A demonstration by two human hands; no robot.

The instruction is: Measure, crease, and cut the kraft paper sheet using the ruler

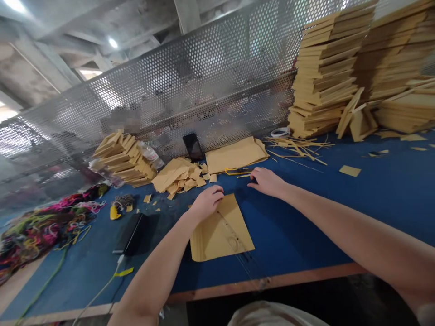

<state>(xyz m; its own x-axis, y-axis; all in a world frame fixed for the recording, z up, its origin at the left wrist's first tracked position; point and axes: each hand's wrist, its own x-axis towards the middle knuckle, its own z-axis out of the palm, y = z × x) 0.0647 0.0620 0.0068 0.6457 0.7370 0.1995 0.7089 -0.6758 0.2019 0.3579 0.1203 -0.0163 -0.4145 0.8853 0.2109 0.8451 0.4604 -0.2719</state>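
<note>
A sheet of brown kraft paper (217, 235) lies at the table's front, its left edge looking layered. Across it runs a clear plastic ruler (234, 240), slanting down past the table edge. My left hand (208, 203) rests on the paper's upper left part, fingers slightly bent and apart, close to the ruler's upper end. Farther right, my right hand (268, 182) is low over the table, thumb and fingers parted. Its fingertips are at the right end of a yellow-and-black utility knife (238, 171); whether they touch it I cannot tell. A thin pencil-like stick (243, 176) lies just below the knife.
Brown paper scraps (185, 179), a folded paper sheet (238, 156) and a phone (192, 146) are behind. Tall brown stacks (326, 72) stand right. At left are a black power bank (131, 233) with a cable, and colourful yarn (44, 226). A perforated metal screen (204, 86) backs the table.
</note>
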